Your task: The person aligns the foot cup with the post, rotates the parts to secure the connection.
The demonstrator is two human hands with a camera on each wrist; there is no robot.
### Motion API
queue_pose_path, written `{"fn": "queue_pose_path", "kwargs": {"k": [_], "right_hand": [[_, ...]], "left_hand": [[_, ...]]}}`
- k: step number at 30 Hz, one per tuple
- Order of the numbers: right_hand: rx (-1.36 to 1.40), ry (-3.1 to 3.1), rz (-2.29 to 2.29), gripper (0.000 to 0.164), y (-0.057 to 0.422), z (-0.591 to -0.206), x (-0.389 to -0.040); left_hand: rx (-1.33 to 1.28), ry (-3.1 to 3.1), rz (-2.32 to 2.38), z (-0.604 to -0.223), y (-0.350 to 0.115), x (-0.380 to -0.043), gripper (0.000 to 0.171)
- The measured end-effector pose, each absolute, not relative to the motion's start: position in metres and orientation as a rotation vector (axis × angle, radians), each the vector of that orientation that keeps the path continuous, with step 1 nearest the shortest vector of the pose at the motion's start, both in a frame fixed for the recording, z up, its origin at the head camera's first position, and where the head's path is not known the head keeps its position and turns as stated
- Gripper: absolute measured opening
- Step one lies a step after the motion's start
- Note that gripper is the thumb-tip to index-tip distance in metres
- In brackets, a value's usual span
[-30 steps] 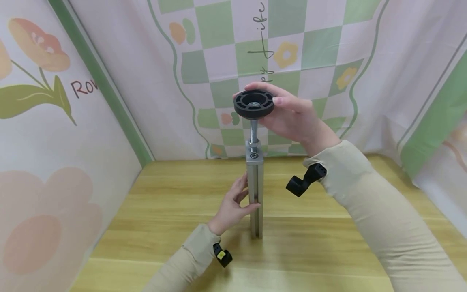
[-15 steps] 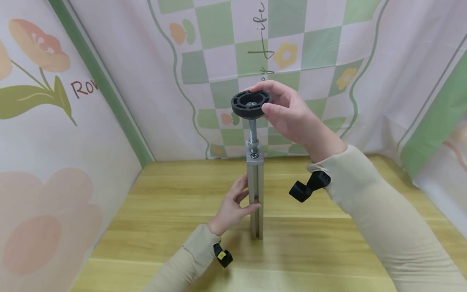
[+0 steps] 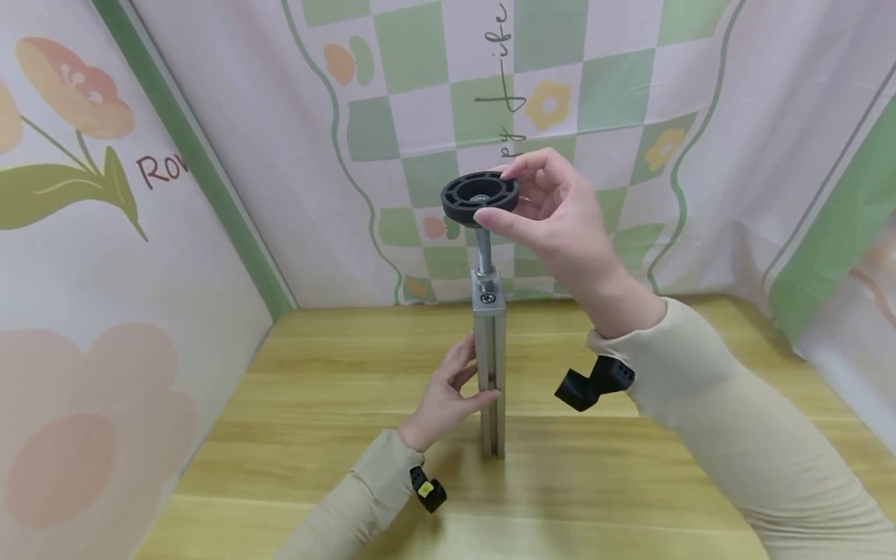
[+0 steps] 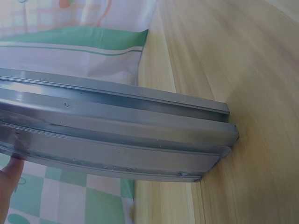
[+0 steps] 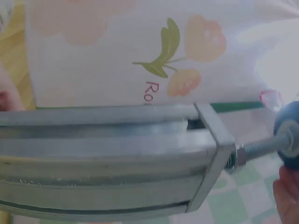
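Note:
An aluminium extrusion profile (image 3: 490,358) stands upright on the table in the head view, an end plate (image 3: 488,305) fixed on its top. From this plate a threaded rod (image 3: 484,250) with a nut rises to a round black leveling foot (image 3: 458,208), its hollow face upward. My left hand (image 3: 441,400) grips the profile midway, thumb across the near side. The right hand (image 3: 563,222) pinches the foot's rim, thumb in front and fingers behind. Grooves run along the profile (image 4: 117,126) in the left wrist view, down to its lower end at the wood.
The wooden table (image 3: 595,474) reaches back to a green-and-white checked curtain (image 3: 413,132). Flower-printed cloth (image 3: 77,257) hangs at the left. A black camera mount (image 3: 591,385) sticks out from the right cuff, and another mount (image 3: 428,490) from the left.
My right thumb has slid leftward along the near rim of the leveling foot, and the right wrist has turned and dropped. The foot leans slightly further left. The left hand stays put.

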State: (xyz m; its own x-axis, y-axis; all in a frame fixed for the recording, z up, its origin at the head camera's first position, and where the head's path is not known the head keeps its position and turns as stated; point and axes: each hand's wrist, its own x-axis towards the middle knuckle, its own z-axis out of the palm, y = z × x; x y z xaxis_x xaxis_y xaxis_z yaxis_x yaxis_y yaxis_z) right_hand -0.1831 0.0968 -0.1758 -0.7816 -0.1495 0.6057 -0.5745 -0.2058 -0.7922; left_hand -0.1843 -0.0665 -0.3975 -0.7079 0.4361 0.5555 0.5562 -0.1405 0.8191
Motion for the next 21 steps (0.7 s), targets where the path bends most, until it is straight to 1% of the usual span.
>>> {"fn": "queue_pose_path", "kwargs": {"k": [5,8,11,14,18,19,21], "right_hand": [[0.714,-1.829,1.768,0.038,0.088,-0.173,-0.174],[0.644,-1.852,1.632,0.042,0.086,-0.174,-0.173],[0.651,-1.83,1.595,0.047,0.084,-0.176,-0.175],[0.805,-1.75,1.719,0.055,0.085,-0.179,-0.18],[1.095,-1.571,2.126,0.077,0.091,-0.183,-0.196],[1.169,-1.521,2.244,0.078,0.092,-0.184,-0.2],[1.294,-1.447,2.432,0.068,0.095,-0.184,-0.21]], "left_hand": [[-1.153,-2.008,-1.98,-0.396,-0.066,-0.184,0.099],[-1.141,-2.023,-1.977,-0.395,-0.065,-0.183,0.094],[-1.132,-2.026,-1.976,-0.395,-0.065,-0.183,0.091],[-1.134,-2.021,-1.969,-0.395,-0.065,-0.183,0.094],[-1.154,-2.01,-1.954,-0.395,-0.065,-0.183,0.098],[-1.156,-2.009,-1.956,-0.395,-0.065,-0.183,0.099],[-1.155,-2.01,-1.955,-0.395,-0.065,-0.182,0.1]]}}
